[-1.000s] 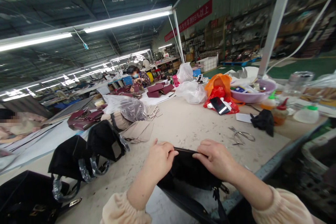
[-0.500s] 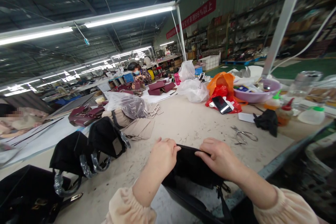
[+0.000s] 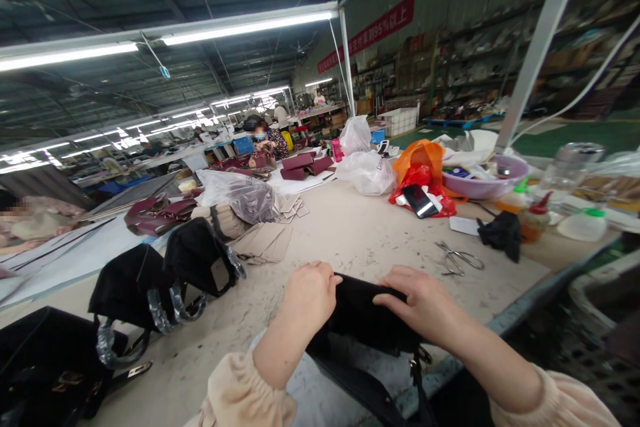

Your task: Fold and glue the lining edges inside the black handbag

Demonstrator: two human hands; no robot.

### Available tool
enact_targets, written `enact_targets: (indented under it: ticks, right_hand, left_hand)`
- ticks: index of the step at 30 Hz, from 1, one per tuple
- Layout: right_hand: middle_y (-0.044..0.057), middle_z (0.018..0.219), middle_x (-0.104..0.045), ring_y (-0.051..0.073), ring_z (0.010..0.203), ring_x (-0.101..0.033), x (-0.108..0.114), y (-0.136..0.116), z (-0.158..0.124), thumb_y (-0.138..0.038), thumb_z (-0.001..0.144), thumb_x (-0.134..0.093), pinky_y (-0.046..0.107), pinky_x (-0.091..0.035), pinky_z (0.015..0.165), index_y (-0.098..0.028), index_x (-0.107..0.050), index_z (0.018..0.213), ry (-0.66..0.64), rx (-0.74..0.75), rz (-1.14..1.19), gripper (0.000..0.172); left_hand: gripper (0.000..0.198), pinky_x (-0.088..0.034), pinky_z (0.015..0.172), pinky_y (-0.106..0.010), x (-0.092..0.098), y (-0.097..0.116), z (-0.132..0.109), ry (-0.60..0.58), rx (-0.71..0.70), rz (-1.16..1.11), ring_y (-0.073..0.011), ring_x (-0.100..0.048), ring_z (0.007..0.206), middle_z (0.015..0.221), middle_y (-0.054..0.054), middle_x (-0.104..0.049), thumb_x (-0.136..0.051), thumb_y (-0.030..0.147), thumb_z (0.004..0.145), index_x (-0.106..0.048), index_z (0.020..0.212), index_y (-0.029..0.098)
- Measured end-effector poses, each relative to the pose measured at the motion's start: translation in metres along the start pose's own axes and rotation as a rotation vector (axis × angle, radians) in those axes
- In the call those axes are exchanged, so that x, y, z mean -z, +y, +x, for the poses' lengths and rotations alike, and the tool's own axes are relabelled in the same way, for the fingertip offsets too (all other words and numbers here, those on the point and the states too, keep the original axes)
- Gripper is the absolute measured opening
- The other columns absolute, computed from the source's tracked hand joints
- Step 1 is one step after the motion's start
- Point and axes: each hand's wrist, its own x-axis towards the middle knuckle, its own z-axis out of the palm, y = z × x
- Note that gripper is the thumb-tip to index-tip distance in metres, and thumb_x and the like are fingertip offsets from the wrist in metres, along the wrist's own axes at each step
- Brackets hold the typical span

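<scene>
Containers: a purple basin (image 3: 513, 173) stands at the far right of the bench (image 3: 350, 233) and holds a jumble of small items that cannot be told apart. Just left of it, an orange bag (image 3: 423, 153) sits behind a red bag (image 3: 443, 203), and a dark phone (image 3: 419, 201) lies on top of the red one. Two white plastic bags (image 3: 367, 173) lie further back, knotted, contents hidden. A clear plastic bag (image 3: 240, 193) at centre left covers a pile of stock, too blurred to identify. Squeeze bottles (image 3: 533, 220) stand near the basin. Scissors (image 3: 457, 258) and a black cloth (image 3: 500, 233) lie on the bench between the basin and the hands.

Item in hand: a black bag (image 3: 363, 313) at the near edge of the bench, directly in front of the person. Its long axis runs left to right across the view, with the top edge uppermost and turned away from the person. A strap with a metal fitting (image 3: 415, 363) hangs from its near side.

Left hand (image 3: 310, 297): closed, gripping the left end of the bag's top edge.

Right hand (image 3: 423, 303): fingers curled over the right end of the same edge, holding it.

Other black handbags (image 3: 197, 257) stand to the left, handles wrapped in film.
</scene>
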Motion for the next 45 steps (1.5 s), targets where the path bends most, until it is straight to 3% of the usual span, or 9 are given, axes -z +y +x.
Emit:
enact_targets:
  ticks: [2, 7, 11, 16, 23, 29, 37, 45]
  right_hand:
    - [0.001, 0.08, -0.06, 0.016, 0.079, -0.056, 0.003, 0.002, -0.005, -0.032, 0.083, -0.061, 0.026, -0.04, 0.068, -0.025, -0.065, 0.089, 0.013, -0.019, 0.007, 0.011]
    - [0.002, 0.071, -0.057, 0.016, 0.073, -0.054, 0.006, -0.002, -0.011, -0.03, 0.086, -0.056, 0.026, -0.04, 0.065, -0.02, -0.063, 0.069, 0.034, -0.029, -0.07, 0.02]
    - [0.002, 0.072, -0.057, 0.016, 0.076, -0.055, 0.009, -0.009, -0.009, -0.029, 0.086, -0.056, 0.026, -0.04, 0.066, -0.02, -0.062, 0.069, 0.0, -0.037, -0.159, 0.02]
    - [0.003, 0.078, -0.063, 0.02, 0.084, -0.057, 0.006, -0.03, 0.006, -0.04, 0.083, -0.059, 0.029, -0.041, 0.075, -0.023, -0.067, 0.082, -0.008, 0.008, -0.271, 0.018]
    - [0.004, 0.075, -0.066, 0.018, 0.073, -0.062, -0.015, -0.055, 0.034, -0.029, 0.084, -0.057, 0.027, -0.042, 0.064, -0.019, -0.067, 0.074, -0.043, -0.058, -0.379, 0.017]
    - [0.005, 0.073, -0.065, 0.019, 0.073, -0.061, -0.016, -0.054, 0.034, -0.029, 0.086, -0.054, 0.027, -0.042, 0.065, -0.018, -0.066, 0.075, -0.016, -0.008, -0.395, 0.02]
    - [0.002, 0.071, -0.063, 0.017, 0.071, -0.06, -0.005, -0.034, 0.016, -0.03, 0.089, -0.05, 0.026, -0.039, 0.061, -0.02, -0.063, 0.071, -0.03, 0.008, -0.396, 0.025]
    - [0.003, 0.077, -0.066, 0.019, 0.074, -0.062, -0.01, -0.055, 0.029, -0.031, 0.085, -0.057, 0.027, -0.041, 0.062, -0.021, -0.065, 0.08, -0.008, -0.065, -0.379, 0.013]
  left_hand:
    - [0.023, -0.038, 0.066, -0.027, 0.0, -0.001, 0.0, -0.004, 0.003, 0.001, -0.0173, -0.061, 0.076, 0.083, -0.005, -0.067, -0.047, 0.032, 0.089, -0.063, 0.079, 0.018]
    - [0.024, -0.038, 0.066, -0.027, 0.0, -0.001, -0.001, -0.005, 0.018, -0.003, -0.0173, -0.061, 0.076, 0.081, -0.005, -0.066, -0.047, 0.033, 0.088, -0.064, 0.08, 0.018]
    - [0.023, -0.039, 0.066, -0.027, 0.0, -0.001, -0.004, 0.022, 0.002, -0.019, -0.0175, -0.061, 0.075, 0.081, -0.005, -0.066, -0.048, 0.031, 0.088, -0.063, 0.078, 0.018]
    - [0.021, -0.039, 0.067, -0.027, -0.001, -0.001, -0.006, 0.043, 0.005, -0.037, -0.0173, -0.062, 0.076, 0.081, -0.005, -0.067, -0.048, 0.028, 0.088, -0.063, 0.078, 0.018]
    - [0.021, -0.04, 0.067, -0.027, -0.004, -0.003, -0.007, 0.052, 0.027, -0.015, -0.0175, -0.062, 0.078, 0.08, -0.005, -0.066, -0.048, 0.027, 0.088, -0.064, 0.079, 0.018]
    - [0.021, -0.04, 0.067, -0.028, -0.003, -0.003, -0.005, 0.044, 0.041, -0.011, -0.0183, -0.062, 0.078, 0.081, -0.006, -0.067, -0.048, 0.028, 0.087, -0.065, 0.08, 0.017]
    - [0.023, -0.042, 0.071, -0.028, 0.0, -0.003, -0.006, 0.029, 0.047, -0.036, -0.0187, -0.062, 0.08, 0.083, -0.006, -0.066, -0.047, 0.03, 0.088, -0.065, 0.081, 0.017]
    - [0.023, -0.042, 0.07, -0.028, -0.003, -0.004, -0.003, 0.042, 0.06, -0.022, -0.0183, -0.062, 0.079, 0.082, -0.007, -0.067, -0.047, 0.028, 0.088, -0.065, 0.079, 0.017]
